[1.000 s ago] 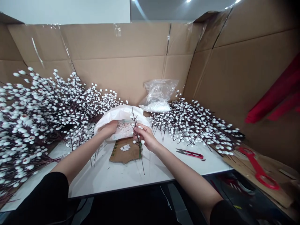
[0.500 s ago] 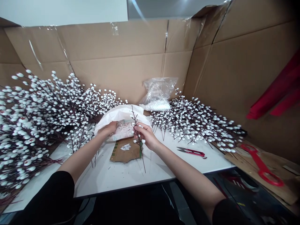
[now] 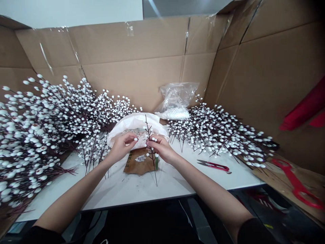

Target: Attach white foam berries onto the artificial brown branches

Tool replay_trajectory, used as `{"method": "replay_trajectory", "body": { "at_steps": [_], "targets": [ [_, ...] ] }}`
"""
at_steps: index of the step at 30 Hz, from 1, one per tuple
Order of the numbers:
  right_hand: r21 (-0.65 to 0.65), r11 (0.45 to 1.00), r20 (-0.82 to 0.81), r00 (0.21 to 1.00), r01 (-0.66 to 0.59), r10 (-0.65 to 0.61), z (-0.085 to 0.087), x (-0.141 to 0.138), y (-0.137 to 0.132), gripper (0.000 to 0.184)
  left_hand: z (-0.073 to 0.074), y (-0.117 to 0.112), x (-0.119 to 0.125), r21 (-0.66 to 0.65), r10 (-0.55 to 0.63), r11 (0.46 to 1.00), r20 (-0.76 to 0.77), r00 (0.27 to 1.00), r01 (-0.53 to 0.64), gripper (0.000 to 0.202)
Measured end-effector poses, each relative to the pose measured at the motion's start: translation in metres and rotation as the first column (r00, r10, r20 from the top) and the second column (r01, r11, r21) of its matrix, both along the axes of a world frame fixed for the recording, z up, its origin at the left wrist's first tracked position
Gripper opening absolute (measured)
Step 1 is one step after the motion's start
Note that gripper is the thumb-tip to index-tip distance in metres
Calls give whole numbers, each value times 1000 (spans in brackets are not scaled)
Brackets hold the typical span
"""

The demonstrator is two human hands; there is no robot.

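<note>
Head view — I see the left hand (image 3: pixel 123 145) pinching a bead (image 3: pixel 135 139), the right hand (image 3: pixel 164 148) a twig (image 3: pixel 153 166) pointing toward the front edge of the tabletop (image 3: pixel 177 184); behind, white bag (image 3: pixel 134 119) and clear bag (image 3: pixel 179 93) — both containing white beads (image 3: pixel 175 114).

Left grip (image 3: pixel 123 145) pinches one white bead (image 3: pixel 135 139) between thumb and fingertips, near the stem but not touching it. Right grip (image 3: pixel 163 149) holds a dark branched stem (image 3: pixel 153 166) near upright, top leaning slightly left, a few white beads on it. Open white bag (image 3: pixel 138 118) just behind both, small pale beads inside. Cardboard scrap (image 3: pixel 134 166) below on table (image 3: pixel 114 195), white patch on top. Red-handled snips (image 3: pixel 215 165) right of that, lying flat. White-berry sprays piled left (image 3: pixel 48 125) and right (image 3: pixel 218 132). Clear bag (image 3: pixel 177 96) at back, against cardboard wall (image 3: pixel 122 74), white beads in bottom.
</note>
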State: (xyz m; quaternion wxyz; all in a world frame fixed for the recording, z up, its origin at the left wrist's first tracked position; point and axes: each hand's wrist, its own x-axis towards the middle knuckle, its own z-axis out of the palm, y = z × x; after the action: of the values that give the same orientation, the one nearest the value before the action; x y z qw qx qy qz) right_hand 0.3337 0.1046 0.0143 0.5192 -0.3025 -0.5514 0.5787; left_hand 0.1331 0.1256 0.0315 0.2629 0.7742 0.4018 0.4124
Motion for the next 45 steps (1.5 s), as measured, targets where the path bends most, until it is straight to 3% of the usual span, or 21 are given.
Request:
{"method": "replay_trajectory", "body": {
  "at_steps": [5, 10, 16, 20, 36, 45],
  "targets": [
    [-3, 999, 109, 993, -50, 50, 0, -1, -2, 20, -7, -14, 8, -241, -9, 966, 344, 939, 98, 33],
    [0, 1000, 102, 994, -25, 25, -5, -5, -2, 27, -17, -21, 8, -298, 21, 944, 475, 879, 139, 24],
    [-59, 998, 81, 996, -35, 39, -9, -8, -4, 28, -19, -27, 10, -373, 65, 902, 614, 787, 216, 25],
    [-96, 995, 63, 997, -32, 38, -6, -9, -5, 30, -23, -28, 10, -373, 58, 894, 644, 763, 247, 26],
    [-134, 990, 58, 998, -30, 38, -4, -10, -7, 27, -26, -30, 13, -386, -2, 870, 619, 786, 306, 24],
    [-113, 993, 124, 992, -22, 36, -5, -10, -7, 29, -22, -32, 12, -307, -45, 924, 504, 863, 228, 23]
  ]
}}
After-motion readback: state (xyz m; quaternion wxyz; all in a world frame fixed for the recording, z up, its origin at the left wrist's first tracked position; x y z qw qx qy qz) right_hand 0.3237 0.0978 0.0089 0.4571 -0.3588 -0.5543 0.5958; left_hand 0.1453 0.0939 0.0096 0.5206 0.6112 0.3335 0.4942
